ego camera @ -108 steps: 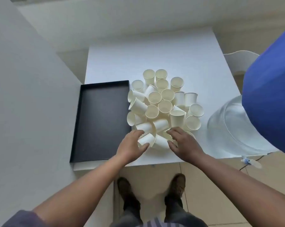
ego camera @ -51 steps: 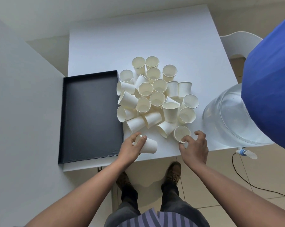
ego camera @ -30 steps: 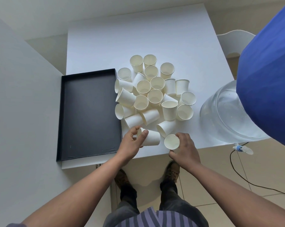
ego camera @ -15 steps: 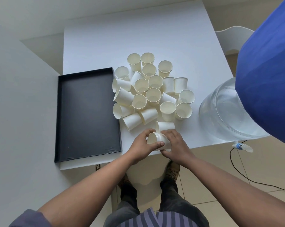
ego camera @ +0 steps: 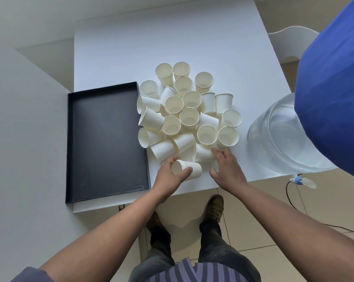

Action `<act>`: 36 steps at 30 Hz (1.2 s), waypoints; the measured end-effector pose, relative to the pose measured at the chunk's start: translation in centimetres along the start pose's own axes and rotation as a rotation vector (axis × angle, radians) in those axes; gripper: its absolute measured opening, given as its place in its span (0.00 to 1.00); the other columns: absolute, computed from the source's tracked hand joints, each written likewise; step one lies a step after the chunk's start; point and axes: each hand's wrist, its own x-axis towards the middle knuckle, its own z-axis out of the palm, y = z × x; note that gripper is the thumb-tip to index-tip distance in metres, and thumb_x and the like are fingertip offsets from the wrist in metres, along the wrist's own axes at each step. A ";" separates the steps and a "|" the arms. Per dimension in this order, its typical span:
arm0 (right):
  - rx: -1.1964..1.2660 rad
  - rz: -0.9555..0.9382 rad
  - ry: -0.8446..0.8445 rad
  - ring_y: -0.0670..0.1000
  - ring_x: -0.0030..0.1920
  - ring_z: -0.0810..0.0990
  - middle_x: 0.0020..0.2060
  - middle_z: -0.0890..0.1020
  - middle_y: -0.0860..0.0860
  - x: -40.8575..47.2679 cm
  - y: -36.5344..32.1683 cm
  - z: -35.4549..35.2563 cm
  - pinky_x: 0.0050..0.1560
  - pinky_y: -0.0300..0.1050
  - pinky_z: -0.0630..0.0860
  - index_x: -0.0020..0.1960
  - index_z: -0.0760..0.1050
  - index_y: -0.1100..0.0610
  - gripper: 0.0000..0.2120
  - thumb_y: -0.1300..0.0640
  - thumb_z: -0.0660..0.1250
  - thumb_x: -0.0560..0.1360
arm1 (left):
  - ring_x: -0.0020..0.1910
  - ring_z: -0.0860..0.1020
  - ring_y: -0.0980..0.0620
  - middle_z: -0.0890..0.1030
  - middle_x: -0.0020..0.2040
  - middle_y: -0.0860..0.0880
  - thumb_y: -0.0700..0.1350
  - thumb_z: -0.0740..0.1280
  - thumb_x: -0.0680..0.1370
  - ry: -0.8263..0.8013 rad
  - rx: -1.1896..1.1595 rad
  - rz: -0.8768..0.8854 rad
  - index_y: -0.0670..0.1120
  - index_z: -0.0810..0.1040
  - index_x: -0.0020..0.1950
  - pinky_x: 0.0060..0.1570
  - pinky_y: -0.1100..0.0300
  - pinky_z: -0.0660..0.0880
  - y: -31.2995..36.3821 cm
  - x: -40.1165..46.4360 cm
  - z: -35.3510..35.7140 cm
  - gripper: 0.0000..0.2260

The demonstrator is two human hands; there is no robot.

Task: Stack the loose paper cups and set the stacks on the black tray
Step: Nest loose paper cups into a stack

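A heap of several loose white paper cups (ego camera: 189,117), some upright and some tipped over, covers the middle of the white table (ego camera: 172,43). My left hand (ego camera: 171,177) grips a short stack of nested cups (ego camera: 187,169), held sideways near the table's front edge. My right hand (ego camera: 227,169) is spread open, its fingertips touching a cup lying on its side (ego camera: 202,153). The black tray (ego camera: 105,139) lies to the left of the heap and holds nothing.
A clear water jug (ego camera: 282,137) with a blue cloth cover (ego camera: 333,94) stands at the right, its blue tap (ego camera: 299,180) past the table edge. A white chair (ego camera: 290,41) is behind it. A grey wall (ego camera: 19,159) bounds the left side.
My right hand slid its cup into the one in my left hand, then let go and moved right and forward to a lying cup. My left hand keeps the nested stack.
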 end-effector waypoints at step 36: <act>0.294 -0.291 -0.209 0.49 0.53 0.77 0.57 0.75 0.46 -0.3 -2.0 2.6 0.58 0.45 0.76 0.67 0.76 0.53 0.28 0.59 0.75 0.68 | 0.59 0.77 0.51 0.78 0.65 0.52 0.68 0.65 0.78 0.061 0.112 0.101 0.55 0.74 0.68 0.48 0.62 0.71 -1.9 -0.5 -1.2 0.25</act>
